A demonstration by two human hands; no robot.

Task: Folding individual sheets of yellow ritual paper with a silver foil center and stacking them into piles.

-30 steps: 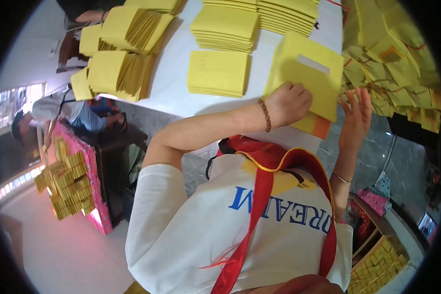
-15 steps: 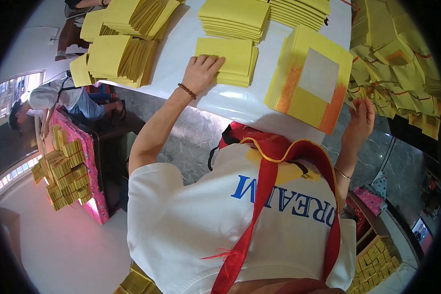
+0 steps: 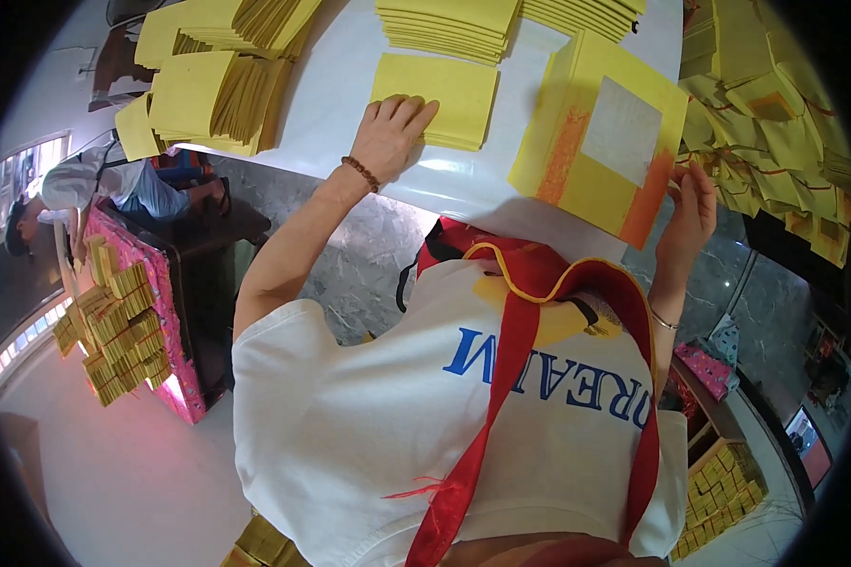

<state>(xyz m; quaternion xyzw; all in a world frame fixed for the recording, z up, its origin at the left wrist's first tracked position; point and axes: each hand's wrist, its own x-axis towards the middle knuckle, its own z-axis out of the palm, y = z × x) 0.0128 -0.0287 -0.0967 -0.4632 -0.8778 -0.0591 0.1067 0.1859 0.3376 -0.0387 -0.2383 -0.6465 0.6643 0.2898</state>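
My left hand (image 3: 393,134) rests on the near left corner of a small stack of folded yellow paper (image 3: 444,97), its fingers laid over the top. The stack's edges sit nearly flush. My right hand (image 3: 688,210) is at the right edge of a larger pile of yellow paper sheets (image 3: 556,142), marked with orange bands and a pale silvery rectangle. Its fingers are slightly curled, and the fingertips meet the orange edge of the top sheet. Whether they pinch that edge is hard to see.
More folded yellow stacks stand on the white-covered table (image 3: 336,85), at the far side and left (image 3: 194,99). Tied yellow bundles (image 3: 775,104) hang or lie at right. At left, another person (image 3: 113,180) is beside a pink-covered table (image 3: 175,350) with yellow bundles (image 3: 113,321).
My right hand has moved left to the edge of the large pile. The small stack under my left hand, uneven at its right side before, now lies more evenly.
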